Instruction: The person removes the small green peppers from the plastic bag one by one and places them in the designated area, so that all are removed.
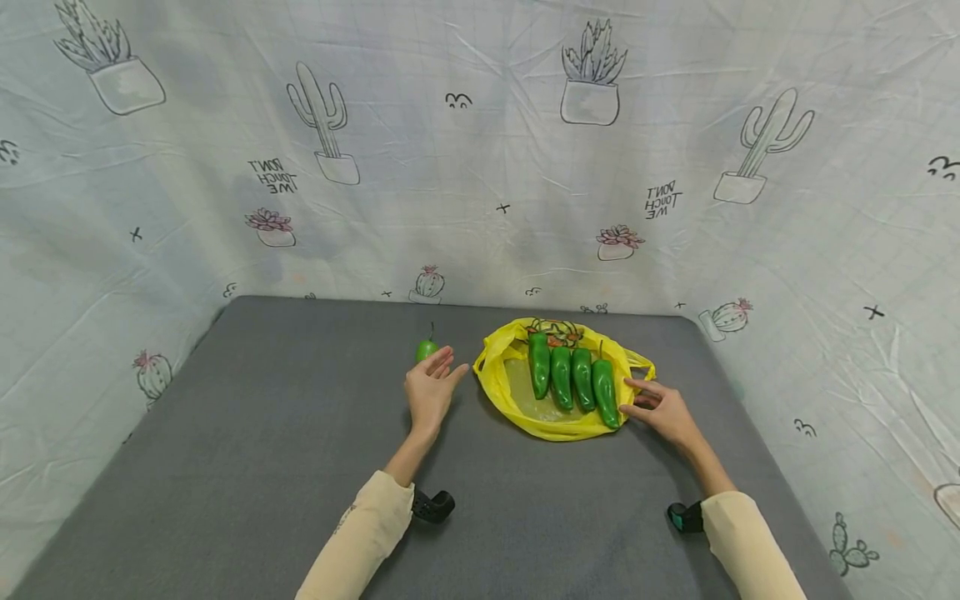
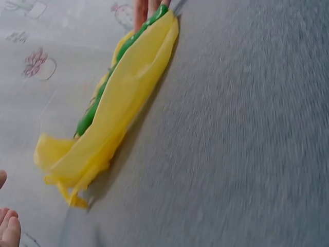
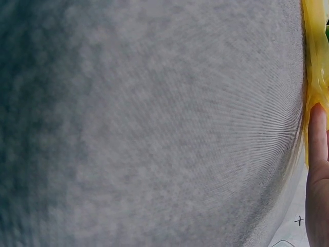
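Note:
My left hand (image 1: 430,396) reaches out with fingers extended, right in front of a rounded light-green vegetable (image 1: 426,350) with a thin stem, partly covering it. Only fingertips (image 2: 10,234) of this hand show in the left wrist view. To the right, a yellow plastic bag (image 1: 517,423) lies spread with its mouth upward and several dark-green peppers (image 1: 561,379) side by side in it. My right hand (image 1: 663,412) touches the bag's right rim beside the rightmost pepper, thumb and forefinger apart. Its thumb (image 3: 318,136) lies against the yellow plastic in the right wrist view.
Dark grey cloth covers the table (image 1: 247,433). A pale curtain (image 1: 480,167) printed with potted cacti hangs behind the table and along its sides. Orange and green produce (image 1: 558,333) shows at the bag's far rim.

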`<state>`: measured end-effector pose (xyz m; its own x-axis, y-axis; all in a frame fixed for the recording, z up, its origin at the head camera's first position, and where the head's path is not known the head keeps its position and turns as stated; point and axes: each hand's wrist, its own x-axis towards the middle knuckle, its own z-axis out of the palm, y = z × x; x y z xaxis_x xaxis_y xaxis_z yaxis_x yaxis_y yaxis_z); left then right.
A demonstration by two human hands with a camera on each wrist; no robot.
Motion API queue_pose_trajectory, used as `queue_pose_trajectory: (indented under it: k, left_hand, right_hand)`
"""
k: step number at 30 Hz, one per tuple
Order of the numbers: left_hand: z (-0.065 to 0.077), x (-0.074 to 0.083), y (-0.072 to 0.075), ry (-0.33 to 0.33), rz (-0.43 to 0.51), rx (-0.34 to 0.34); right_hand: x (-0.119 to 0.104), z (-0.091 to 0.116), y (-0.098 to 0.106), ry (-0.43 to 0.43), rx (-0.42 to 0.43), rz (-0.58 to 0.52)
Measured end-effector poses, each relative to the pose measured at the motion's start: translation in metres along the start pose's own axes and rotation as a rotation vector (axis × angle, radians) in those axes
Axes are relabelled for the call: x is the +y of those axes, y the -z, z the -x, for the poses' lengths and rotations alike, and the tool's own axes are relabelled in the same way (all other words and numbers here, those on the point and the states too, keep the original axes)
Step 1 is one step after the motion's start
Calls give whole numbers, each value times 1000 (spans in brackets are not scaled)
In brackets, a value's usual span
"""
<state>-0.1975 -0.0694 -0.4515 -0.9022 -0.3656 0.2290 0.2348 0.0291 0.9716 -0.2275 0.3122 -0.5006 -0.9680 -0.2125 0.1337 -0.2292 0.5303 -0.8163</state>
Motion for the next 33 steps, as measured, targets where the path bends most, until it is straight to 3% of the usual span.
queue_pose_trajectory:
  k: [2, 5, 8, 11, 14, 20, 23, 25, 28, 33]
  left_hand:
    - [3, 2, -7, 5, -3, -12]
    - [3, -11, -19, 11, -3, -19]
    - [1, -28, -31, 24, 15, -27]
    - [2, -34, -42, 25, -3, -42]
    - [4, -36, -51, -20, -46, -55]
    - [6, -35, -64, -190, -75, -39]
    - [5, -33, -70, -212, -40, -54]
    - [5, -32, -75, -181, -3, -70]
    - [7, -32, -86, -80, 109, -102]
    - [12, -37, -109, 66, 221, -52]
  right_hand:
    - [2, 0, -1, 41, 13, -27]
    - [5, 0, -1, 81, 15, -36]
    - [3, -1, -1, 66, 9, -40]
    - [1, 0, 0, 23, -8, -20]
    - [0, 0, 1, -2, -10, -13]
    - [-2, 0, 1, -19, -13, -10]
    - [-2, -1, 1, -19, -12, -19]
    - [-2, -1, 1, -22, -10, -24]
    - [-2, -1, 2, -24, -11, -37]
    - [-2, -2, 1, -26, -25, -45]
